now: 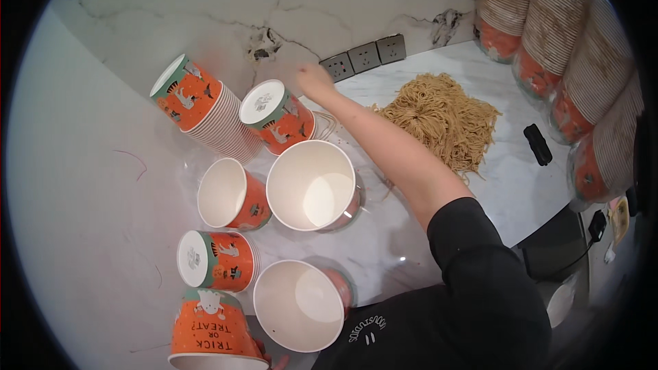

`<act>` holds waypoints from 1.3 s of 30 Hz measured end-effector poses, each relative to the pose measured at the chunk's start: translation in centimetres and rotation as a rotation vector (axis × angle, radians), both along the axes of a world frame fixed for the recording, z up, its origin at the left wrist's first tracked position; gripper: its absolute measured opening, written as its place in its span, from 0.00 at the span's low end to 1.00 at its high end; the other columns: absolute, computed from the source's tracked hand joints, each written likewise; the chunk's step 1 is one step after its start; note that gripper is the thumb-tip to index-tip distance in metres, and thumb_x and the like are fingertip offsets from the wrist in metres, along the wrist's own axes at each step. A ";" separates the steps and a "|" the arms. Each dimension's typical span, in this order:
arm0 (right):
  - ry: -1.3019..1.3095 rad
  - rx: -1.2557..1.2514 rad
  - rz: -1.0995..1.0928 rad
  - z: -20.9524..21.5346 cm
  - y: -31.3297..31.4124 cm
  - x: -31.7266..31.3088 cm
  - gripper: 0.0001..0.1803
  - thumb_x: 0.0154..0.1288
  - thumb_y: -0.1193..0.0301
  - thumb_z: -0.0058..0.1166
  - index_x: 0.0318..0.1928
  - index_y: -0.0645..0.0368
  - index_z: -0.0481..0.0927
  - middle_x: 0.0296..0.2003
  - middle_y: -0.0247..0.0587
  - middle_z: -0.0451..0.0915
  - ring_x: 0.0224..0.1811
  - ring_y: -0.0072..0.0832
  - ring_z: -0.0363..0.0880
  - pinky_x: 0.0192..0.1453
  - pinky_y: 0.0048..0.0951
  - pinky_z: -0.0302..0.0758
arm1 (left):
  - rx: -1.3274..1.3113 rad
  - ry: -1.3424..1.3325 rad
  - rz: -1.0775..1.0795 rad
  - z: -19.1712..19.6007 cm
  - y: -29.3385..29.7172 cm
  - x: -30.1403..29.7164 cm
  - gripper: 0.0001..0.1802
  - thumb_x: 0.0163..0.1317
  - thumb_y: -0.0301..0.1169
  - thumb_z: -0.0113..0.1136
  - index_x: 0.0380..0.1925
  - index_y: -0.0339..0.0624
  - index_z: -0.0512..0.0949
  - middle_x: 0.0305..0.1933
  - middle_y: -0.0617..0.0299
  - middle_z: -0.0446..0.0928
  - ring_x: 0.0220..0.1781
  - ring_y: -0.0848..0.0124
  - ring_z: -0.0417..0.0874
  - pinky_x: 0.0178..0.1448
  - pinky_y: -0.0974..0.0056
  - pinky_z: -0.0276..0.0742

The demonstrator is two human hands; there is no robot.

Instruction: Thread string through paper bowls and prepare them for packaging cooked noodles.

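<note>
My right arm reaches across the table, and my right hand [313, 81] is near the wall beside an upside-down stack of orange and green paper buckets [282, 123]. Motion smears its fingers, and I cannot see anything held. At the lower edge, a few fingertips of my left hand [277, 362] show against a tilted orange paper bucket [212, 325] with a white ghost figure; the rest of that hand is hidden. Next to it stand an upright open white-lined bucket [299, 305] and a short stack of buckets on its side [223, 260].
A taller bucket stack [205, 106] leans at the back left. Two open buckets, one larger [312, 185] and one smaller [233, 194], stand mid-table. A heap of tan strands [445, 120], wall sockets [363, 57], a black object [538, 144] and wrapped bucket stacks [562, 48] lie beyond.
</note>
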State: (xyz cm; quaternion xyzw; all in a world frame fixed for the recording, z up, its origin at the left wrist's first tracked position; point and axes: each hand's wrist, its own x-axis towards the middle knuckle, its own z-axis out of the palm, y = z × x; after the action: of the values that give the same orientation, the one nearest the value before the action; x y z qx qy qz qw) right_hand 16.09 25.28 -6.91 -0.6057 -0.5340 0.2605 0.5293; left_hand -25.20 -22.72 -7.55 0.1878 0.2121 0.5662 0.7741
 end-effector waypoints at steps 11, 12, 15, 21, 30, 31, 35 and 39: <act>-0.675 -0.018 -0.077 -11.2 1.9 3.2 0.11 0.54 0.69 0.62 0.39 0.54 0.88 0.44 0.50 0.82 0.48 0.45 0.82 0.54 0.45 0.81 | -0.128 0.115 0.061 -2.5 2.2 2.9 0.43 0.67 0.63 0.50 0.77 0.57 0.57 0.82 0.55 0.53 0.82 0.53 0.52 0.74 0.23 0.47; -0.682 -0.046 -0.050 -11.2 2.3 3.6 0.12 0.53 0.68 0.63 0.38 0.55 0.88 0.44 0.50 0.82 0.49 0.45 0.82 0.54 0.45 0.81 | -0.144 0.124 0.068 -2.8 2.3 3.3 0.43 0.67 0.63 0.50 0.77 0.57 0.57 0.82 0.55 0.53 0.82 0.53 0.52 0.75 0.23 0.47; -0.697 -0.060 0.030 -10.5 1.9 3.1 0.12 0.52 0.68 0.64 0.38 0.57 0.87 0.44 0.50 0.83 0.50 0.45 0.83 0.53 0.45 0.81 | -0.192 0.162 0.108 -3.1 2.4 4.1 0.43 0.67 0.63 0.50 0.77 0.58 0.57 0.82 0.55 0.53 0.82 0.53 0.52 0.75 0.23 0.47; -0.953 -0.088 0.174 -8.6 1.6 3.4 0.10 0.52 0.70 0.65 0.35 0.58 0.88 0.38 0.50 0.87 0.43 0.46 0.87 0.45 0.44 0.84 | -0.280 0.227 0.154 -3.7 3.0 6.1 0.44 0.66 0.64 0.51 0.77 0.58 0.58 0.82 0.54 0.53 0.82 0.53 0.52 0.75 0.23 0.47; -1.131 -0.101 0.043 -9.4 3.2 8.4 0.08 0.56 0.73 0.59 0.34 0.54 0.90 0.37 0.45 0.88 0.42 0.41 0.89 0.43 0.42 0.85 | -0.412 0.334 0.192 -4.0 4.3 7.9 0.45 0.65 0.65 0.52 0.77 0.59 0.58 0.82 0.52 0.53 0.82 0.53 0.53 0.75 0.23 0.46; -1.103 -0.121 0.003 -9.2 3.3 8.5 0.08 0.57 0.73 0.58 0.34 0.54 0.90 0.37 0.45 0.88 0.42 0.41 0.89 0.44 0.42 0.85 | -0.424 0.346 0.211 -2.7 4.1 8.8 0.45 0.64 0.65 0.52 0.77 0.59 0.58 0.82 0.52 0.53 0.82 0.53 0.53 0.75 0.23 0.46; -1.083 -0.225 -0.118 -8.3 4.0 9.7 0.09 0.59 0.71 0.57 0.36 0.53 0.90 0.39 0.43 0.89 0.43 0.39 0.89 0.45 0.40 0.85 | -0.438 0.292 0.203 0.2 7.6 11.5 0.41 0.63 0.61 0.57 0.70 0.49 0.68 0.71 0.43 0.70 0.72 0.53 0.72 0.69 0.28 0.64; -1.092 -0.130 -0.234 -4.7 1.9 10.1 0.08 0.60 0.71 0.57 0.35 0.54 0.90 0.38 0.45 0.88 0.41 0.43 0.89 0.44 0.40 0.85 | -0.229 0.123 0.089 0.2 11.0 11.4 0.39 0.70 0.59 0.48 0.76 0.54 0.58 0.79 0.51 0.56 0.78 0.46 0.57 0.76 0.32 0.54</act>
State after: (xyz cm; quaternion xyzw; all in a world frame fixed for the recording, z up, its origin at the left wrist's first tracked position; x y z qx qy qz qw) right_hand 26.16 27.13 -11.63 -0.7391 -0.6425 -0.1190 0.1632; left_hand -13.82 -11.73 -7.38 0.1230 0.3306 0.5596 0.7499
